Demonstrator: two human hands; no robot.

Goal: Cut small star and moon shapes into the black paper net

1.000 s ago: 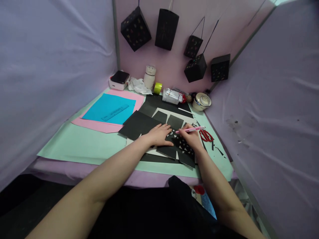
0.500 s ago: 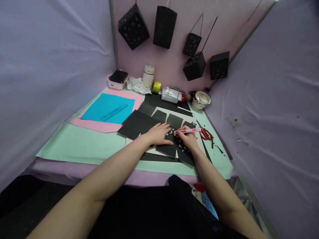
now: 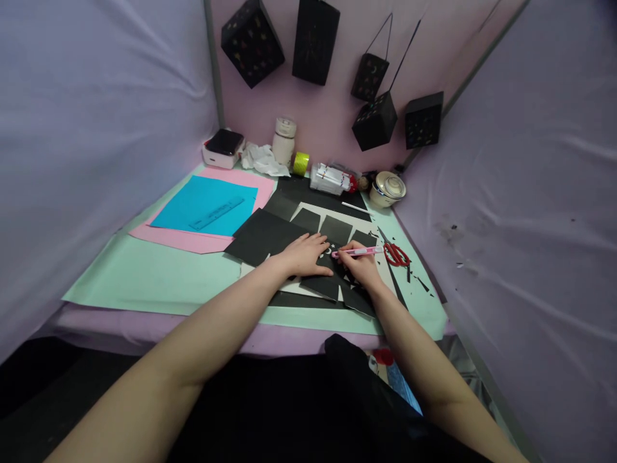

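Black paper with small cut-out shapes is lying at the mat's middle, under both hands. If the flat, spread left hand is easing its pressure, the sheet could be slipping or tearing. Right hand, at its 3 o'clock, is pinching a pink craft knife.

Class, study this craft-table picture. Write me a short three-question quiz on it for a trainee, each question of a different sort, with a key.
1. True or false: the left hand lies flat on the black paper.
2. What does the right hand grip? A) the red scissors B) a pink pen-like tool C) the ruler
3. Fill in: the ruler lies on the ____ sheet.

Key: 1 true; 2 B; 3 blue.
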